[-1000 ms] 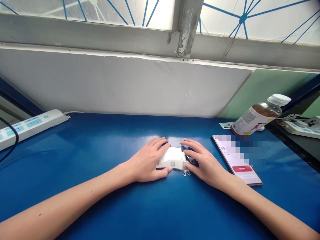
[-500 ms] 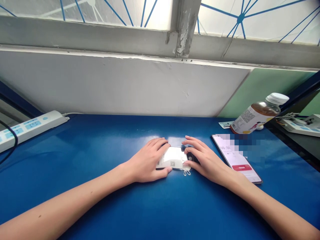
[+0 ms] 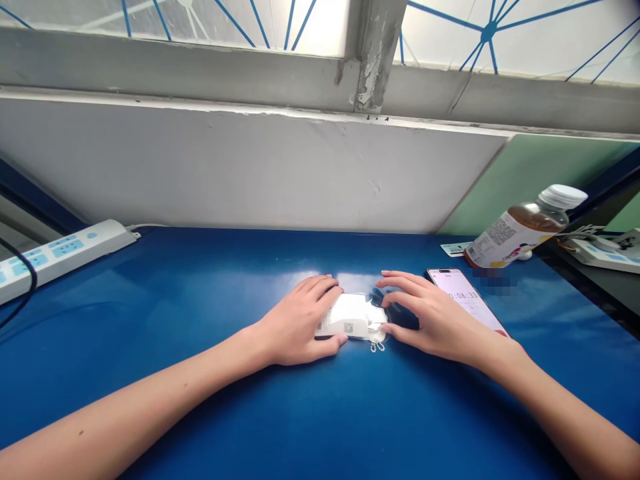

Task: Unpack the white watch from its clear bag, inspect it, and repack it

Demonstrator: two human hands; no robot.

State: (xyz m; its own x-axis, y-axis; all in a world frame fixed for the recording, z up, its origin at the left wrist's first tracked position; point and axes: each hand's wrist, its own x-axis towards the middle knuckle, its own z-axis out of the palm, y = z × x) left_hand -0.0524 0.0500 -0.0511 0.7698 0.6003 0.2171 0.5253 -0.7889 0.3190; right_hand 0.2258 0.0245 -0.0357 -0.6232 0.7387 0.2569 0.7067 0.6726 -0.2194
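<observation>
A small white package (image 3: 349,315) with a printed square code lies on the blue table, with clear plastic around its right end. A short loop of white bead chain (image 3: 377,347) hangs from its near right corner. My left hand (image 3: 305,323) grips the left part of the package, fingers along the far side and thumb at the near edge, hiding that end. At the right end my right hand (image 3: 417,310) is spread, thumb and fingers apart and nothing seen between them. Its thumb tip is at the plastic edge; whether it touches I cannot tell.
A phone (image 3: 457,290) showing a timer lies partly behind my right hand. Beyond it are a drink bottle (image 3: 513,237) and a small card (image 3: 453,250). A white power strip (image 3: 75,250) lies at the left, another power strip (image 3: 603,257) at the far right.
My right hand has drawn back to the right from the package's end and now covers more of the phone. The dark piece by its fingers no longer shows. My left hand stays put.
</observation>
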